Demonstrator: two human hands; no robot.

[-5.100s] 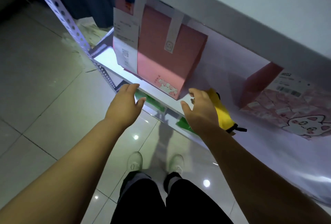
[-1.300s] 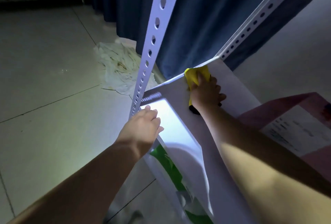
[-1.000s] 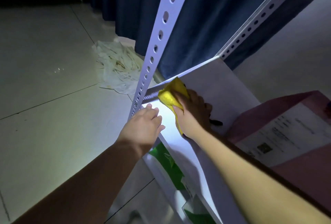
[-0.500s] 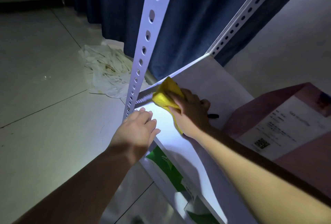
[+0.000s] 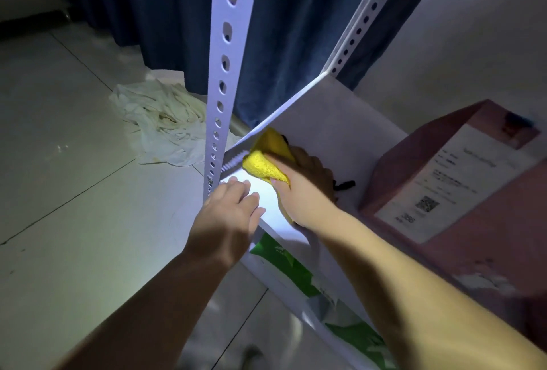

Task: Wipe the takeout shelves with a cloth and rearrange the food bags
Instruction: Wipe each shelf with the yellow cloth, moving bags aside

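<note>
Forward to the front left corner of the shelf [image 5: 334,121] from its back edge a second ago: cloth [image 5: 263,162], mid-wipe.

Braces nearest with left hand [image 5: 228,215], fingers straight and flat on the front lip, gripping nothing, just above a green-and-white bag [image 5: 284,263] on the level below. Presses just beyond with right hand [image 5: 302,192], fingers curled round the bunched yellow cloth, close against the post [image 5: 225,73]. Leaves the pink bag [image 5: 461,180] standing to the right on the same shelf, near the wrist, not touching. Reads as the wiping step, rearranging not yet begun; next calls for a sweep right along the bare board, then shifting the pink bag to reach beneath it. Farther off, crumpled white rag [image 5: 162,123] on the floor [image 5: 74,221], dark blue curtain [image 5: 296,29] behind.
</note>
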